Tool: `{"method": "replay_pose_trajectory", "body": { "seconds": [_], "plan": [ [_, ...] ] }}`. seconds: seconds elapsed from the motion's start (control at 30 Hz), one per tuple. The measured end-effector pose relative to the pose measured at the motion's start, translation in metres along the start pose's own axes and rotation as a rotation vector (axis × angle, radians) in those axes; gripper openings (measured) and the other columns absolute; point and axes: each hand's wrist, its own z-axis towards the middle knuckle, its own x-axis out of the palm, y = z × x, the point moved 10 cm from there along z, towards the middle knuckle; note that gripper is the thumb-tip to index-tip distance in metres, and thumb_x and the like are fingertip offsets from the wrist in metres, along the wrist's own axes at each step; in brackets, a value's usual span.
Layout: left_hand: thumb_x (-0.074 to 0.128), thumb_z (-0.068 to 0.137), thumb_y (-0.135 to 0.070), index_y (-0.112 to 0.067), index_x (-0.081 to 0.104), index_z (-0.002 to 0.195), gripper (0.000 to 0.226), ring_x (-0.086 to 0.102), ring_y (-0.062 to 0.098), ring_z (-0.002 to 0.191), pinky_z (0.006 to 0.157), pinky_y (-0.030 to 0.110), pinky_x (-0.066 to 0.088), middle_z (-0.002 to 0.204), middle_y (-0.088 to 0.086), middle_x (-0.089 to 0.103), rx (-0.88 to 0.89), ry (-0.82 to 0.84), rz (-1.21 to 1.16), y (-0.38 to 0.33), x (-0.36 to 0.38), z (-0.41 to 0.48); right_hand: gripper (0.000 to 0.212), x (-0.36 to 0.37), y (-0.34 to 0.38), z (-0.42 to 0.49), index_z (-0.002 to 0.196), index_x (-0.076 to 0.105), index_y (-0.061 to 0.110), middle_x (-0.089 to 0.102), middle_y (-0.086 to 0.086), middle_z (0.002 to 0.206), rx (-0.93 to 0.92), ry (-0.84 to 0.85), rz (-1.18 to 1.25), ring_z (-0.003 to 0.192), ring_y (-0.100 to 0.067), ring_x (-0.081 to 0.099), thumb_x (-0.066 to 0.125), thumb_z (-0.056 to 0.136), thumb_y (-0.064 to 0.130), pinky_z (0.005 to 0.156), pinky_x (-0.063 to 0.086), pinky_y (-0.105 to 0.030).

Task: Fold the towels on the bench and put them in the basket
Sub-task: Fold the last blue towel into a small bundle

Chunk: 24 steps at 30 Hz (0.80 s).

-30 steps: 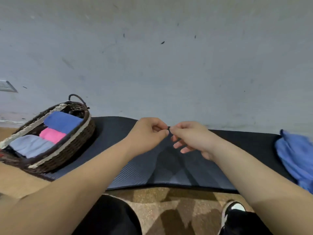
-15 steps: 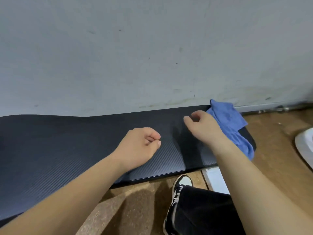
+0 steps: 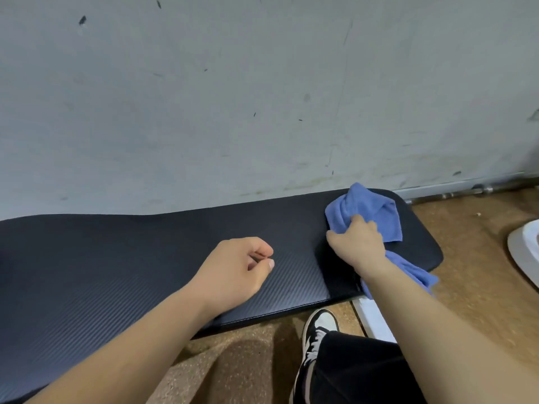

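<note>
A crumpled blue towel (image 3: pixel 370 212) lies at the right end of the black padded bench (image 3: pixel 145 258), with one part hanging over the front edge. My right hand (image 3: pixel 354 246) grips the towel, fingers curled into the cloth. My left hand (image 3: pixel 233 268) hovers over the middle of the bench with its fingers curled in and nothing in it. The basket is out of view.
A grey wall (image 3: pixel 262 97) runs right behind the bench. My leg and a black-and-white shoe (image 3: pixel 318 328) stand on the brown floor in front. A white object (image 3: pixel 525 252) sits at the right edge, and a white bar (image 3: pixel 373 319) lies below the bench end.
The view swung right, away from the basket. My right hand reached to the blue towel and closed on it, bunching it. My left hand stayed curled over the bench.
</note>
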Motion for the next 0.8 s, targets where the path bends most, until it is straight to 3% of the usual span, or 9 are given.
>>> {"method": "replay_pose_trajectory", "body": {
  "seconds": [0.1,0.17,0.23,0.3,0.4,0.47,0.6,0.67,0.8],
  "plan": [
    [0.066,0.098,-0.037,-0.032,0.07,0.118,0.021,0.065,-0.006,0.089,0.075,0.007,0.047,0.101,-0.021,0.069,-0.013,0.007,0.046,0.012,-0.008,-0.007,0.021,0.034,0.052,-0.034,0.101,0.051,0.009,0.051,-0.007,0.101,-0.083,0.184,0.305,0.089,-0.026,0.052,0.059,0.089,0.026,0.07,0.042,-0.033],
    [0.068,0.094,-0.041,-0.027,0.072,0.108,0.02,0.067,0.004,0.084,0.079,0.024,0.055,0.097,-0.014,0.072,-0.038,-0.005,0.075,0.024,-0.013,-0.01,0.026,0.066,0.082,-0.059,0.105,0.06,0.002,0.065,-0.007,0.103,0.0,0.424,0.643,0.093,-0.024,0.06,0.059,0.086,0.02,0.083,0.05,-0.036],
    [0.068,0.088,-0.052,-0.02,0.069,0.095,0.032,0.066,0.014,0.078,0.078,0.041,0.057,0.087,-0.004,0.071,-0.082,-0.018,0.114,0.039,-0.017,-0.013,0.032,0.096,0.116,-0.094,0.114,0.068,0.001,0.075,-0.016,0.112,0.085,0.76,0.904,0.104,-0.03,0.072,0.059,0.088,0.015,0.099,0.056,-0.047],
    [0.065,0.084,-0.064,-0.02,0.062,0.084,0.044,0.063,0.018,0.071,0.069,0.042,0.055,0.079,0.001,0.067,-0.14,-0.012,0.161,0.055,-0.02,-0.017,0.025,0.101,0.144,-0.116,0.117,0.07,0.004,0.076,-0.015,0.112,0.009,0.884,0.923,0.104,-0.029,0.074,0.055,0.097,0.01,0.098,0.058,-0.044],
    [0.064,0.078,-0.072,-0.032,0.048,0.078,0.043,0.057,0.014,0.069,0.059,0.035,0.046,0.079,-0.004,0.058,-0.181,-0.037,0.195,0.074,-0.026,-0.024,0.034,0.081,0.17,-0.102,0.125,0.068,0.014,0.073,0.002,0.114,-0.405,0.537,0.457,0.11,-0.018,0.068,0.05,0.097,0.004,0.094,0.056,-0.03],
    [0.068,0.08,-0.061,-0.032,0.045,0.08,0.036,0.056,0.013,0.073,0.063,0.036,0.048,0.082,-0.007,0.056,-0.196,-0.021,0.199,0.083,-0.024,-0.028,0.047,0.07,0.185,-0.096,0.133,0.064,0.019,0.07,0.007,0.114,-0.612,0.344,0.213,0.109,-0.013,0.065,0.049,0.093,0.001,0.093,0.052,-0.025],
    [0.067,0.087,-0.027,-0.012,0.054,0.085,0.02,0.051,0.017,0.065,0.071,0.045,0.051,0.069,-0.005,0.056,-0.188,-0.013,0.103,0.093,-0.026,-0.029,0.065,0.088,0.198,-0.096,0.146,0.053,0.018,0.061,0.003,0.131,-0.775,0.41,0.109,0.114,-0.011,0.057,0.048,0.087,-0.009,0.085,0.039,-0.005],
    [0.063,0.089,-0.021,-0.009,0.059,0.088,0.012,0.049,0.017,0.065,0.065,0.038,0.048,0.068,-0.006,0.054,-0.184,0.004,0.12,0.098,-0.038,-0.028,0.067,0.102,0.197,-0.099,0.148,0.051,0.017,0.058,0.0,0.141,-0.816,0.482,0.013,0.119,-0.011,0.054,0.049,0.087,-0.011,0.089,0.039,-0.007],
    [0.058,0.088,-0.018,-0.021,0.068,0.095,0.013,0.063,0.019,0.081,0.068,0.032,0.05,0.078,-0.007,0.065,-0.244,-0.055,0.249,0.118,-0.087,-0.031,0.064,0.105,0.186,-0.09,0.142,0.057,0.029,0.055,0.002,0.135,-0.794,0.444,-0.084,0.127,-0.021,0.05,0.055,0.087,-0.004,0.106,0.046,-0.035]
  ]
}}
